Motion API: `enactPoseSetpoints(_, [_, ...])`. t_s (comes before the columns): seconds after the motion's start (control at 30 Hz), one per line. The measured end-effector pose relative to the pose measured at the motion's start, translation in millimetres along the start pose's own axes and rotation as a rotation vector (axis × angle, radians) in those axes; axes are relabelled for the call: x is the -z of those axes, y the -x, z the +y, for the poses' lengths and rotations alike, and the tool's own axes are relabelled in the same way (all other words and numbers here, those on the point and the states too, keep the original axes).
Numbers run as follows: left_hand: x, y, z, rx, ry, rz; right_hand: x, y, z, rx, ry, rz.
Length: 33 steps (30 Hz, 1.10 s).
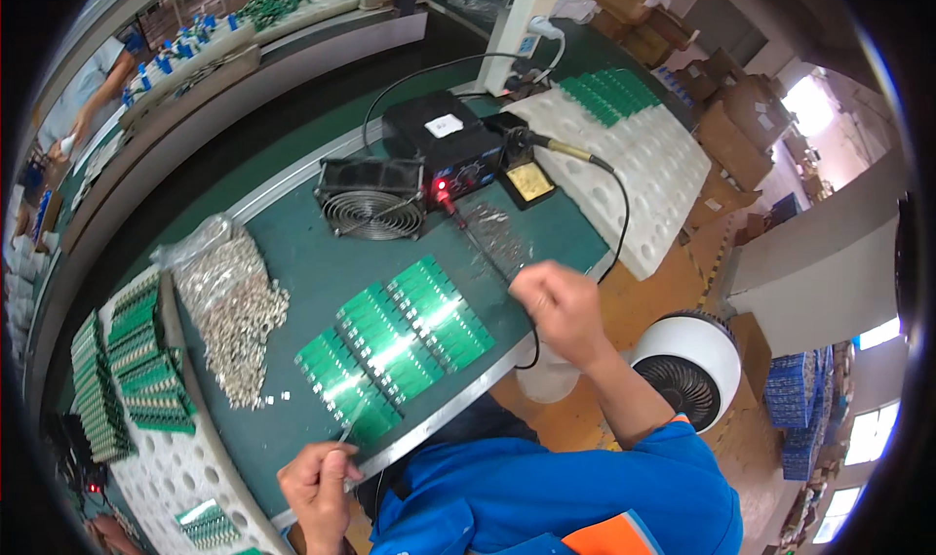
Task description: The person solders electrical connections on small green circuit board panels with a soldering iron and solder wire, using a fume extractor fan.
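Note:
My left hand is closed at the table's front edge, pinching a thin, pale, pointed tool. Its tip reaches the near corner of a green circuit-board panel. Two more panels, a middle one and a far one, lie beside it in a stepped row. My right hand is a fist raised by the front edge, right of the panels; whatever it might hold is hidden. A black cable passes close to it. The soldering iron rests in its stand, away from both hands.
A soldering station and a round-grilled fan stand behind the panels. Small metal parts spill from a plastic bag on the left. Perforated foam trays, one at left and one at right, carry boards. A white floor fan is at right.

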<state>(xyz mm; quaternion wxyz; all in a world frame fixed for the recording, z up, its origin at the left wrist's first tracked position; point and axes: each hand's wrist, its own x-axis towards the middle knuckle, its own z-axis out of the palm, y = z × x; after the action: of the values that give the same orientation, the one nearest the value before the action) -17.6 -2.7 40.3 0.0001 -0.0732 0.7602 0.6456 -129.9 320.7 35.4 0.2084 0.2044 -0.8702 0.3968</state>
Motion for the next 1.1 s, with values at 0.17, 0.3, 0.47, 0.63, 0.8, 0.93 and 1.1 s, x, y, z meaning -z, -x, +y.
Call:
enactPoseSetpoints(0.17, [9.1,-16.6,-22.0,-0.06,-0.044,0.168,12.0,-27.7,64.1,-0.738,-0.766,0.42])
enactPoseSetpoints(0.3, [8.3,-25.7,1.3,0.071,-0.051,0.258,2.3,-67.9,84.4,-0.737,-0.753,0.544])
enactPoseSetpoints(0.47, [25.3,-35.9,-37.8,-0.089,-0.103,0.325,3.8,-101.0,118.4,-0.704,-0.623,0.535])
enactPoseSetpoints(0.63, [28.8,-41.7,-27.5,-0.008,-0.153,0.309,16.6,-100.5,126.7,-0.7,-0.496,0.498])
enactPoseSetpoints(0.8, [27.7,-43.2,-45.5,-0.084,-0.189,0.376,31.6,-87.4,107.4,-0.66,-0.438,0.543])
enactPoseSetpoints(0.93, [26.6,-44.7,-38.3,-0.158,-0.269,0.366,41.5,-63.3,74.9,-0.595,-0.395,0.686])
enactPoseSetpoints(1.1, [20.1,-40.5,-32.4,-0.22,-0.31,0.398,40.7,-30.1,26.8,-0.463,-0.766,0.649])
